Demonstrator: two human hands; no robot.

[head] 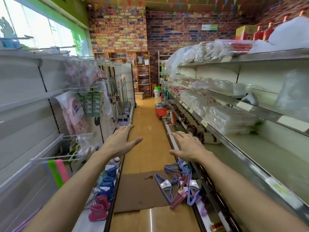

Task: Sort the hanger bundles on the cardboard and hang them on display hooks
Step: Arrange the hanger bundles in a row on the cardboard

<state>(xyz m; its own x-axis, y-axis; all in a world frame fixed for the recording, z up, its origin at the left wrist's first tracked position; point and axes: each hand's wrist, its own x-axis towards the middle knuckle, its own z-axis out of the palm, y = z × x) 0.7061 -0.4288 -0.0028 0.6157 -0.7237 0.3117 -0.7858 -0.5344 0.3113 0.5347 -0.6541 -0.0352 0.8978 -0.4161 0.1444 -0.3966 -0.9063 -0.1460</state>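
Both grips are spread and holding nothing: left hand [120, 142] and right hand [188, 147] are stretched out flat over the aisle, fingers straight, palms down, well apart from each other. Hangers [179, 185] are down on the floor by the right shelf base, a tangled heap of thin wire-shaped ones in blue-purple and pink, some with white paper tags round the bundles. They lie half on the cardboard [138, 190], a flat brown sheet with a dark stain, spread over the glossy tan floor [147, 118]. A few blue hangers sit just past its far edge. Hooks [55, 158] on the left are thin white wire prongs sticking out of a grey metal panel, one with striped pink and green stuff hanging off it. Small fuzzy boots [100, 206], blue and pink, line the low left shelf. Crinkly clear plastic bags [230, 119] pile on the right shelves.
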